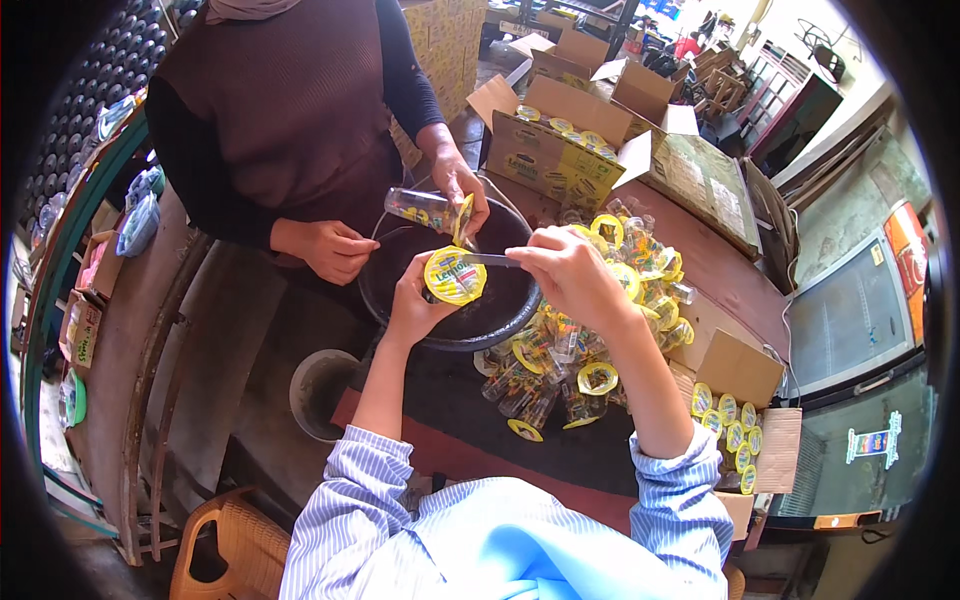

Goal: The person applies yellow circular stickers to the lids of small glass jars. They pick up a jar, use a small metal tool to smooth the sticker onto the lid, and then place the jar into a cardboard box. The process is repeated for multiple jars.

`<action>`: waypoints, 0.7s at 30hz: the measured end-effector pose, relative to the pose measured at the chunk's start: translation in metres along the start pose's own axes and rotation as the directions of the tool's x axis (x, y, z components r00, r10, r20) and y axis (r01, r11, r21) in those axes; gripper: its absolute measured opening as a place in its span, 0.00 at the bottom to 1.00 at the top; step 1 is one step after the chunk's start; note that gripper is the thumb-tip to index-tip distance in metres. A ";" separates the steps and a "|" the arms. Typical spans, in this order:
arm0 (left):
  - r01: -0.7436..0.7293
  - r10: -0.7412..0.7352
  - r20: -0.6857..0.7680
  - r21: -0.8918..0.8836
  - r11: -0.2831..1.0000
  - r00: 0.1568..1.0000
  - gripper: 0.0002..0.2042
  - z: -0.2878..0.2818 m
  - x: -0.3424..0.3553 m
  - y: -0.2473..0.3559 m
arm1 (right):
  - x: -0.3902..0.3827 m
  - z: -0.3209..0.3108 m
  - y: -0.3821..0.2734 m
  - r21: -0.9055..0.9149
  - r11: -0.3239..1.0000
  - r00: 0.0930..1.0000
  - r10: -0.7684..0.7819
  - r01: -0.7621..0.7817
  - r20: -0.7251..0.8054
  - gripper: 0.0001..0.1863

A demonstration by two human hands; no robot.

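My left hand [410, 308] is closed around a plastic drink cup with a yellow printed lid [456, 278], its lid facing up. In my right hand [568, 272] is a knife [488, 260], its blade lying across the lid near the far edge. Both hands are above a black tub [505, 335]. Across the tub, a co-worker's hand [462, 187] grips a tilted clear cup [415, 206] with its yellow lid hanging at the mouth. The co-worker's other hand [335, 250] is at the tub's left edge. The tub's contents are hard to make out.
A heap of clear cups with yellow lids [540, 375] lies right of the tub. Open cartons of lidded cups stand behind it [560, 165] and at lower right [765, 375]. A grey bucket [325, 392] sits left below the tub, an orange chair [235, 550] nearer me.
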State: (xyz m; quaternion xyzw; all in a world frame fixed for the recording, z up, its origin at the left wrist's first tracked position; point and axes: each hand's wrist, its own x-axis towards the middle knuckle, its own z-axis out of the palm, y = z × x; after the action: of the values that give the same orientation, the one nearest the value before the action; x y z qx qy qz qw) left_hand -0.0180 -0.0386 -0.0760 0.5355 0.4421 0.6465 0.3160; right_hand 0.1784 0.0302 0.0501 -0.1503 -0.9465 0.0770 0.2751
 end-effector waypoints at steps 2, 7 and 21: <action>0.047 -0.043 0.054 -0.073 0.996 0.998 0.26 0.000 0.000 0.004 | 0.008 0.000 0.003 -0.042 0.997 0.997 -0.072 0.071 -0.014 0.11; 0.096 -0.080 0.127 -0.127 0.987 0.989 0.29 -0.004 -0.001 0.001 | 0.023 0.010 0.000 -0.073 0.980 0.980 -0.191 0.187 -0.046 0.09; 0.117 -0.109 0.144 -0.051 0.992 0.984 0.31 -0.005 -0.001 0.000 | 0.015 0.032 0.004 0.012 0.989 0.986 -0.144 0.145 -0.078 0.11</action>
State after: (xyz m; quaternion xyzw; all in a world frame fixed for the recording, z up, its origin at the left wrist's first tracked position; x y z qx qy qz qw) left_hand -0.0229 -0.0413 -0.0764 0.5443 0.4291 0.6010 0.3981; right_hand 0.1499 0.0367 0.0302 -0.0816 -0.9429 0.0593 0.3176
